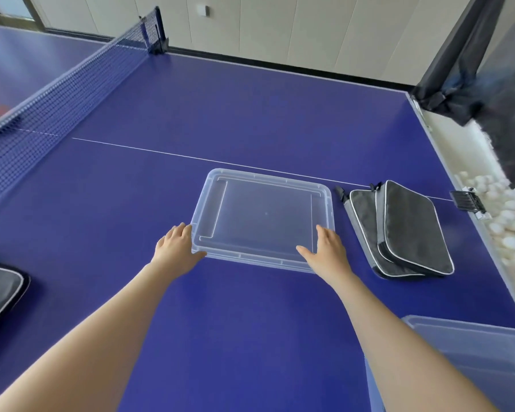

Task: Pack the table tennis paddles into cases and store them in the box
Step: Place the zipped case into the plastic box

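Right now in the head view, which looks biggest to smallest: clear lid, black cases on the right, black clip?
1. clear lid: largest
2. black cases: smaller
3. black clip: smallest by far

Blue table (250,114) — clear lid (262,185), grey-black cases (411,230).

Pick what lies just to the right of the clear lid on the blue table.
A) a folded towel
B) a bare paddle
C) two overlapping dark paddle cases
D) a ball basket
C: two dark paddle cases with pale piping lie one overlapping the other on the table, just right of the clear lid.
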Motion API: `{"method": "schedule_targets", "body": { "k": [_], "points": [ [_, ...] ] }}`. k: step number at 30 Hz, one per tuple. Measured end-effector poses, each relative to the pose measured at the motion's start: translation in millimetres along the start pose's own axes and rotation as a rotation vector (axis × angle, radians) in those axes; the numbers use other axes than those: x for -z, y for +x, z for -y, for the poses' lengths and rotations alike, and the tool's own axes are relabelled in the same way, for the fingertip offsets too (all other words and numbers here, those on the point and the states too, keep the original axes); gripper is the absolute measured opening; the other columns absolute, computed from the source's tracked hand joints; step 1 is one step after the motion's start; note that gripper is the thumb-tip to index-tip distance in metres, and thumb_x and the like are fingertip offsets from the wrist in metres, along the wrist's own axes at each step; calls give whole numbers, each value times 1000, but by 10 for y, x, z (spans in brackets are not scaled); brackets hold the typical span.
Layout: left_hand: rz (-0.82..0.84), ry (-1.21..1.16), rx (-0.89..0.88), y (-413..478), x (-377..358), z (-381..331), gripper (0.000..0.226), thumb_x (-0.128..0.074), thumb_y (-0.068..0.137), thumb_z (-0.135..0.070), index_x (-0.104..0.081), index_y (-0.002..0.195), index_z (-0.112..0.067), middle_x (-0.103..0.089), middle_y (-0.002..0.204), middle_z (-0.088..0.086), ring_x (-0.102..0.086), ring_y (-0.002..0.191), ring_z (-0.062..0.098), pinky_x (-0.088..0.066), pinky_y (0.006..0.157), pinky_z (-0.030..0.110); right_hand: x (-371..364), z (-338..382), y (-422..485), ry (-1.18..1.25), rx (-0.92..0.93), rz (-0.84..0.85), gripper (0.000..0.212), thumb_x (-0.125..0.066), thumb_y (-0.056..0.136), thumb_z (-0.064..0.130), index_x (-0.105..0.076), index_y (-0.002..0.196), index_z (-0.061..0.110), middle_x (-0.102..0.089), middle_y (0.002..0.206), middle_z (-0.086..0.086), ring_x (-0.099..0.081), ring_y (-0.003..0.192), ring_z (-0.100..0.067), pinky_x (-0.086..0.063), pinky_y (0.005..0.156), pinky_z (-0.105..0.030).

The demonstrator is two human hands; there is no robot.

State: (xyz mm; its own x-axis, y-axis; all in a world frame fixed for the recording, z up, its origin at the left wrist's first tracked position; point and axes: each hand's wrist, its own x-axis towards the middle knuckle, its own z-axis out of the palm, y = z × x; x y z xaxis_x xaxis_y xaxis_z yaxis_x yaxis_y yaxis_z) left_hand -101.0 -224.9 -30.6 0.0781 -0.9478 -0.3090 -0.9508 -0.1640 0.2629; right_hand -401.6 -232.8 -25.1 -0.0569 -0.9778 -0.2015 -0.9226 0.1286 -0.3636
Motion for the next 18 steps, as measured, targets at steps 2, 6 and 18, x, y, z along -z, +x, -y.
{"method": "schedule_targets", "body": {
  "k": [2,6,18],
  "points": [
    [5,41,-18,-220,55,68,75,-52,93,-46,-17,150,-13,-19,157,5,-11,147,23,-17,117,38,37,134,-205,-59,60,3,73,-52,93,44,-23,147,5,-30,151,-11,-28,140,-26,-29,109,-36],
    [27,170,-42,-680,134,237,74,-46,95,-49,-13,152,-14,-12,160,2,-4,149,22,-9,120,39,26,396,-615,-160,179,55,70,-50,94,47,-24,147,7,-31,149,-9,-30,138,-25,-30,109,-35],
    [-38,91,267,-2439,49,945,70,-42,95,-52,-18,151,-16,-17,158,-1,-9,148,19,-12,120,39,-438,1373,-1598,-306,551,308,74,-43,96,50,-12,152,12,-13,159,-8,-13,147,-23,-19,118,-38]
  ]
}}
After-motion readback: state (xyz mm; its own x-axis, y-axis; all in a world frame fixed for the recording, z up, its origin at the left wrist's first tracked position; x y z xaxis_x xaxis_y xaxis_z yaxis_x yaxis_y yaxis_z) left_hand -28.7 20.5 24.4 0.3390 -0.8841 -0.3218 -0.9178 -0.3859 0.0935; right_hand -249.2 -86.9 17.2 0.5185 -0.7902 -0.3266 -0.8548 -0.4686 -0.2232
